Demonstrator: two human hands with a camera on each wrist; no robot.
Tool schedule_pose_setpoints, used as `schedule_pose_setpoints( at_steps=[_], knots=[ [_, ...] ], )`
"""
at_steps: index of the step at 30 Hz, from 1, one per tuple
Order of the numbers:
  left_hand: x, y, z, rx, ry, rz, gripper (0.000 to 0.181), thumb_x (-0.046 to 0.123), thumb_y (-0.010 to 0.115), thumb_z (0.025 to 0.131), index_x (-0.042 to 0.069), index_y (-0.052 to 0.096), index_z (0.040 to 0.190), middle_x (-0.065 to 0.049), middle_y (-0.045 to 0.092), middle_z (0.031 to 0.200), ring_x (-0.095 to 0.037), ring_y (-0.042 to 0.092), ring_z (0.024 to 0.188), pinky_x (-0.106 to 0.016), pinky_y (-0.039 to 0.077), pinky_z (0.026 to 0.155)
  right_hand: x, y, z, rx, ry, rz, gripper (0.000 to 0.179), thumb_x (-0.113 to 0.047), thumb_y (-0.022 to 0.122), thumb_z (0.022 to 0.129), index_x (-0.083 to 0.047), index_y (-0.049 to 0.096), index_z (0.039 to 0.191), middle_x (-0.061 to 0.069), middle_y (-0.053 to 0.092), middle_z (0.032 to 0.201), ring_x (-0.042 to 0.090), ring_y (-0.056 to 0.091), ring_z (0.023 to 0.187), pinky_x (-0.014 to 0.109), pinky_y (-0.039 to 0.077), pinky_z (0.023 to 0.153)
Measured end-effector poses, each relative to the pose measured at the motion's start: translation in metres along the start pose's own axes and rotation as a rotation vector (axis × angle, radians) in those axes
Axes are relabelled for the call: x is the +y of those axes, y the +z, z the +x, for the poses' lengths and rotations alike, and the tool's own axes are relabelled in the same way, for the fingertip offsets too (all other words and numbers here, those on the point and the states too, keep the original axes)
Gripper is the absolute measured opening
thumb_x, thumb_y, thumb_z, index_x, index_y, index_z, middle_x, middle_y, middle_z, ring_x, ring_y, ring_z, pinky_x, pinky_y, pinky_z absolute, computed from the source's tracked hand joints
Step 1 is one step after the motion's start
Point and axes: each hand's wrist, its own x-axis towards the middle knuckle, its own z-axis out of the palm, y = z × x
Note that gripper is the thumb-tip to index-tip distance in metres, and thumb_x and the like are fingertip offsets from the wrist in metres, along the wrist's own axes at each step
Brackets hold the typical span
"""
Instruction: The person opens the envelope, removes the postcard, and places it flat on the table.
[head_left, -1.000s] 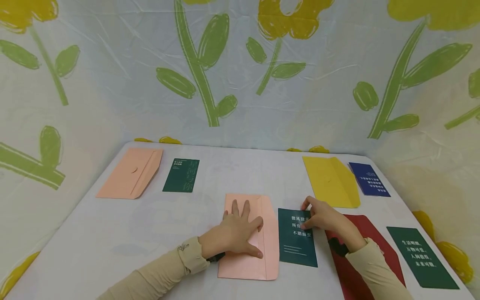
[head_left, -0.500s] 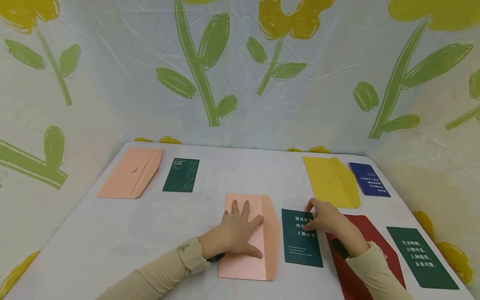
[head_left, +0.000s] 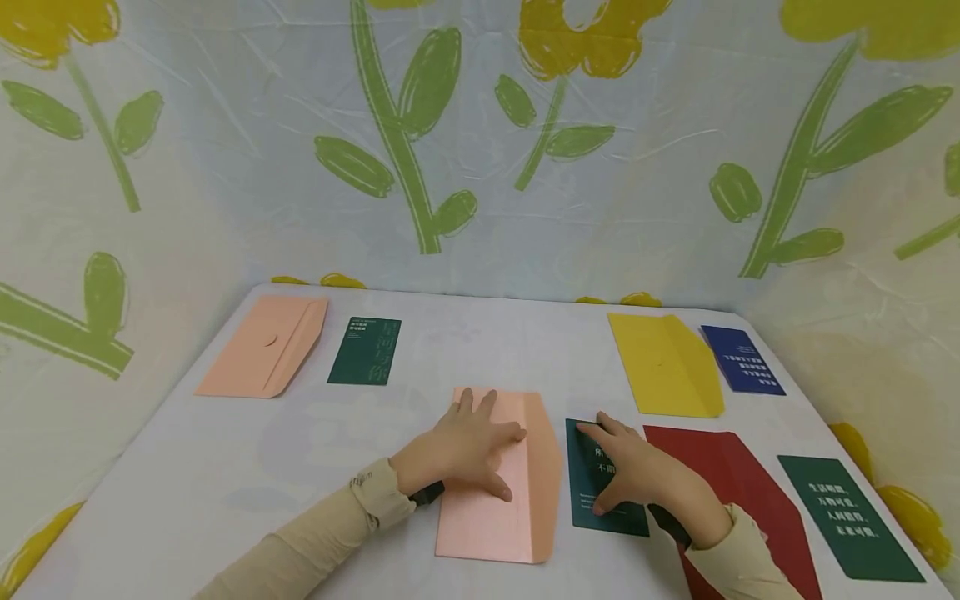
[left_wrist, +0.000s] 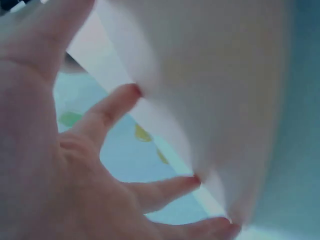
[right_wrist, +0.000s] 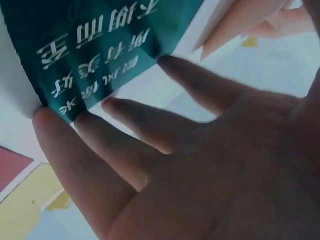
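A pink envelope [head_left: 487,533] lies at the front middle of the table, its flap [head_left: 544,492] spread out to the right. On its upper part rests my left hand [head_left: 471,446], fingers fanned out; in the left wrist view the fingertips [left_wrist: 134,90] touch the paper. Just right of the flap is a dark green card [head_left: 600,518] with white lettering. Over that card my right hand [head_left: 641,467] is spread, covering some of the text. The right wrist view has its fingertips [right_wrist: 112,102] at the card's edge with the fingers extended.
Right of the card lie a red envelope [head_left: 742,492] and a green card [head_left: 847,517]. Further back are a yellow envelope [head_left: 660,367] and a blue card [head_left: 742,360]. At the back left are another pink envelope [head_left: 258,350] and another green card [head_left: 365,352]. A flowered curtain [head_left: 600,225] stands behind.
The dark green card has slid slightly right, away from the envelope's flap. My right hand has shifted left and spread over the card. My left hand has moved slightly left on the envelope.
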Motion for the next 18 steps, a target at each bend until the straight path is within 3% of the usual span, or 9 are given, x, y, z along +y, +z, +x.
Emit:
schedule_pose_setpoints(
  at_steps=[4,12,18],
  knots=[
    [-0.0068,0.0025,0.0034,-0.040,-0.018,-0.126,0.082,0.064,0.081,0.070,0.039,0.052,0.142,-0.026,0.009,0.161,-0.058,-0.001,0.143,-0.064,0.010,0.114,-0.0009,0.0013,0.0008,-0.031,0.016,-0.017,0.104,-0.029,0.097,0.058,-0.014,0.047,0.148,0.026,0.025,0.158,0.051,0.027,0.140,0.065,0.046,0.090],
    [-0.0068,0.0035,0.0068,-0.052,-0.007,-0.084,0.084,0.068,0.078,0.070,0.039,0.050,0.143,-0.027,0.011,0.161,-0.058,0.002,0.143,-0.066,0.010,0.114,-0.0003,0.0019,0.0029,-0.053,0.022,-0.022,0.101,-0.028,0.095,0.061,-0.015,0.047,0.149,0.025,0.024,0.159,0.050,0.021,0.143,0.066,0.044,0.092],
    [-0.0058,0.0025,0.0036,-0.058,-0.014,-0.101,0.084,0.067,0.079,0.070,0.038,0.051,0.143,-0.027,0.011,0.161,-0.058,0.002,0.143,-0.066,0.010,0.114,-0.0001,0.0039,0.0036,-0.075,0.010,-0.020,0.098,-0.028,0.093,0.064,-0.016,0.047,0.149,0.022,0.025,0.160,0.051,0.017,0.144,0.066,0.044,0.093]
  ],
)
